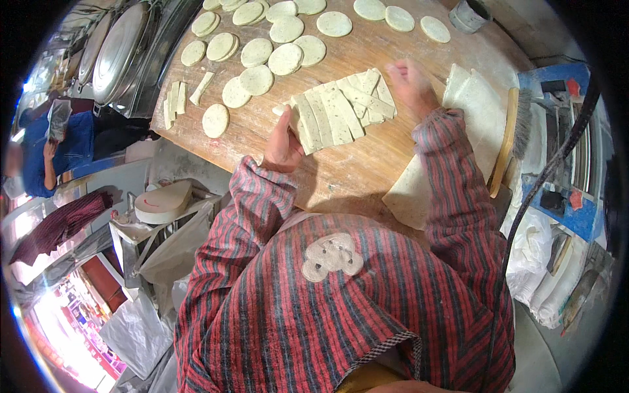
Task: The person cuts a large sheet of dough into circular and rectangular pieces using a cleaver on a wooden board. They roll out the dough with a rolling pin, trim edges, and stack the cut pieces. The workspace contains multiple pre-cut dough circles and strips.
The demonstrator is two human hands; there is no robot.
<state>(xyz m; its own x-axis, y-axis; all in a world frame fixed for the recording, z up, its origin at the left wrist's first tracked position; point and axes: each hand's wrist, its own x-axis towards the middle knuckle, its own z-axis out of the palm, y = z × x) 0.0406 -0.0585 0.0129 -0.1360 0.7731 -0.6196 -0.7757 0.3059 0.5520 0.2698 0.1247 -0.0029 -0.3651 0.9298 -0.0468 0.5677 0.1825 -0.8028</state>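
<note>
A pale, speckled slab of dough (pixel 334 121) lies at the middle of the wooden table, with cut dough strips laid across its top. Some strips (pixel 370 97) cross one another at its right end. My left hand (pixel 283 147) holds the slab's left end, its thumb up along the edge and the other fingers mostly hidden. Just off the right end, my right hand (pixel 411 85) is raised with curled fingers, a little blurred. Whether anything is pinched in it does not show. Several flat dough rounds (pixel 286 59) lie beyond the slab, some overlapping.
Loose dough strips (pixel 175 101) lie at the left of the wooden table (pixel 216 147). On the right are a large pale sheet (pixel 472 118) and a wooden-handled brush (pixel 508 144). A metal cup (pixel 468 16) stands far right. A person in blue (pixel 72 141) is at the left.
</note>
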